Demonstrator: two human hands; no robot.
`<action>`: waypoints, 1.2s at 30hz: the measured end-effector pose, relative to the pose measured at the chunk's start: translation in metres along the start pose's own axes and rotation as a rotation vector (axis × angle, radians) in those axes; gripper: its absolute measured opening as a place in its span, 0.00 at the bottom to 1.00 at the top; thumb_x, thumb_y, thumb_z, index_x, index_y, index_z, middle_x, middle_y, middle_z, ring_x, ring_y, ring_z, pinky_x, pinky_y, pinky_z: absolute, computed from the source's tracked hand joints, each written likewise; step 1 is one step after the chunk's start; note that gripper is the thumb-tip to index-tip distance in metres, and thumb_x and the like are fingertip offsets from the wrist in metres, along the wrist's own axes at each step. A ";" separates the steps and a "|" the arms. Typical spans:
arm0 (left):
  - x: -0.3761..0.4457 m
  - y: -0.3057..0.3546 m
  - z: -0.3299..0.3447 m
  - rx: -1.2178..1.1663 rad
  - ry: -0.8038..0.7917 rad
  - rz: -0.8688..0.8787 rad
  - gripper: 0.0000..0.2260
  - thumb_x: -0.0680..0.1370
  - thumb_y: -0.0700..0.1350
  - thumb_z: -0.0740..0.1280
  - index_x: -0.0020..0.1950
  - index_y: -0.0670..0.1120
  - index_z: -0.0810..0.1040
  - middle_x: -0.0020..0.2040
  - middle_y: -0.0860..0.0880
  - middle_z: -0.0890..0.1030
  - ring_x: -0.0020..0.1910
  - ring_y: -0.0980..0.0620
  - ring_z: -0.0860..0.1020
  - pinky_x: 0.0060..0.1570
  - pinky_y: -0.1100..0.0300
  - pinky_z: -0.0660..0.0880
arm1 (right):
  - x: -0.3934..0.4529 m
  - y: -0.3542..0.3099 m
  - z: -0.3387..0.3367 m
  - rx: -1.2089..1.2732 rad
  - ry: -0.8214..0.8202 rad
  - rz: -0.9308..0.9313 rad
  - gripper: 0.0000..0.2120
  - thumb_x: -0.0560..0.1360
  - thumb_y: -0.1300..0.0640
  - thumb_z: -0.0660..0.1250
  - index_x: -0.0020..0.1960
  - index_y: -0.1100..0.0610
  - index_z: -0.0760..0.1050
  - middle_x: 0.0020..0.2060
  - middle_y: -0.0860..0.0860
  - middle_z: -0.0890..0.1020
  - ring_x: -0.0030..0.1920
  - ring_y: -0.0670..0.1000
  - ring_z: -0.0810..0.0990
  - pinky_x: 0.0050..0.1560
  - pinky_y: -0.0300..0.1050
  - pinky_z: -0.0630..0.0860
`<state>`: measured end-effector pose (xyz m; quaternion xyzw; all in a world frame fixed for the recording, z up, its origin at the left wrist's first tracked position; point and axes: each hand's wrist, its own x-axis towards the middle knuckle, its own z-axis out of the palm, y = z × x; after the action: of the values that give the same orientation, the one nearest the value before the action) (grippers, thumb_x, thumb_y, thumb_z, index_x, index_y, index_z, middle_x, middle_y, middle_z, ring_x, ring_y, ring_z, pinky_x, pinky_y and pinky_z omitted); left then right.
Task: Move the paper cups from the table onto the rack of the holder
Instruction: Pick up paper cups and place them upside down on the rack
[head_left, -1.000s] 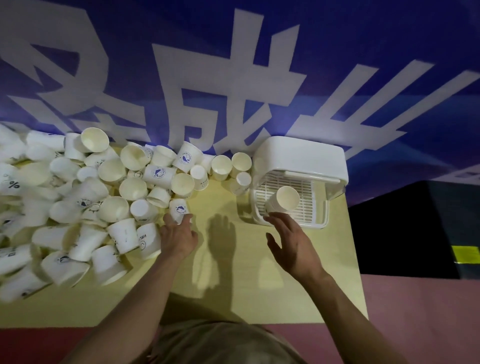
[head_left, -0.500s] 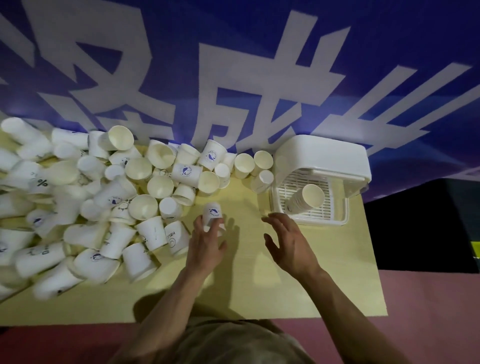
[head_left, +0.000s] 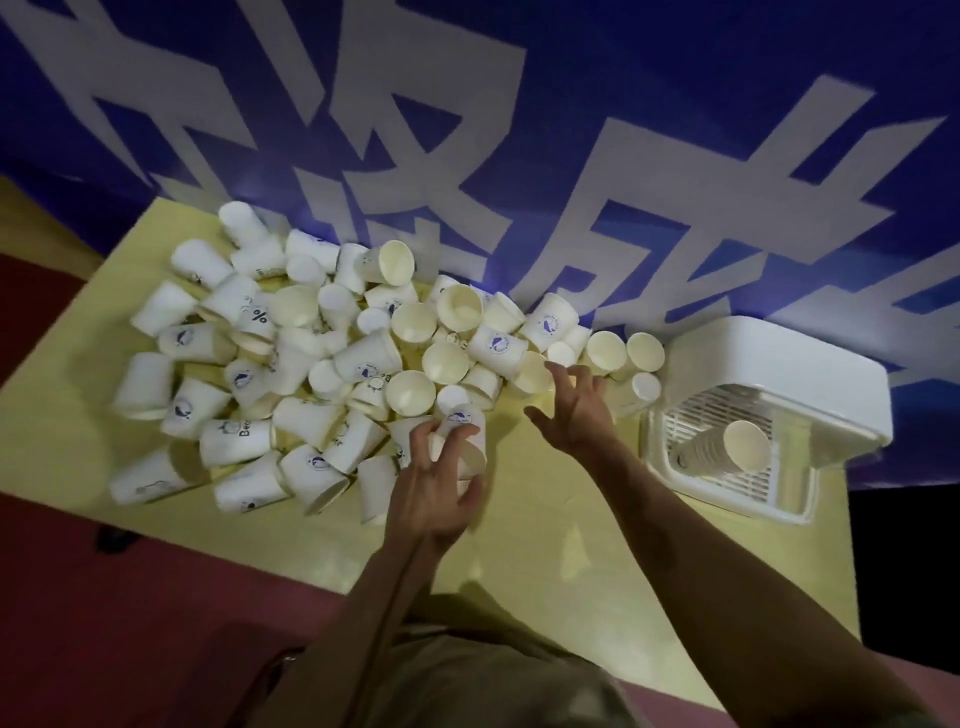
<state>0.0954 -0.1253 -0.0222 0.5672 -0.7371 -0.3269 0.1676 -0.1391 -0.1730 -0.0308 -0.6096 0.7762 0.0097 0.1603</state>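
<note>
A heap of white paper cups (head_left: 332, 358) covers the left and middle of the yellow table (head_left: 545, 540). My left hand (head_left: 434, 491) grips one paper cup (head_left: 465, 439) with a blue logo at the heap's near edge. My right hand (head_left: 576, 410) hovers open with spread fingers over the cups at the heap's right end, beside a cup lying on its side (head_left: 532, 371). The white holder (head_left: 779, 374) stands at the table's right end. On its slatted rack (head_left: 691, 431) lies a nested stack of cups (head_left: 727, 449), mouth facing me.
A blue banner with large white characters (head_left: 519, 156) hangs right behind the table. The table's near edge runs diagonally over a reddish floor (head_left: 130, 597). A dark block (head_left: 904, 561) sits to the right of the table.
My left hand has kept its cup and drawn it nearer. My right hand has moved away from the holder and leftward to the cups. The camera has swung left and tilted.
</note>
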 end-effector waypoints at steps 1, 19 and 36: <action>-0.001 -0.003 -0.003 -0.022 0.008 -0.023 0.24 0.76 0.51 0.69 0.72 0.56 0.70 0.71 0.48 0.63 0.58 0.45 0.78 0.46 0.51 0.81 | 0.007 -0.003 0.003 -0.035 -0.010 0.004 0.40 0.77 0.40 0.70 0.81 0.55 0.59 0.73 0.64 0.67 0.69 0.65 0.68 0.66 0.58 0.71; -0.001 -0.028 -0.011 -0.023 -0.020 -0.041 0.29 0.74 0.51 0.73 0.72 0.60 0.65 0.71 0.51 0.64 0.59 0.50 0.77 0.41 0.63 0.76 | 0.053 -0.025 0.021 0.071 -0.042 0.120 0.42 0.74 0.45 0.76 0.80 0.49 0.57 0.72 0.60 0.61 0.69 0.64 0.67 0.62 0.61 0.78; 0.011 0.002 -0.003 -0.063 -0.076 0.044 0.30 0.77 0.50 0.70 0.78 0.58 0.64 0.70 0.51 0.71 0.63 0.50 0.76 0.53 0.52 0.78 | -0.026 0.022 0.020 0.147 0.063 0.052 0.33 0.72 0.49 0.76 0.70 0.56 0.66 0.64 0.59 0.68 0.56 0.62 0.75 0.44 0.56 0.81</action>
<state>0.0929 -0.1359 -0.0198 0.5324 -0.7446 -0.3675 0.1646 -0.1497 -0.1391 -0.0467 -0.5758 0.7951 -0.0627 0.1798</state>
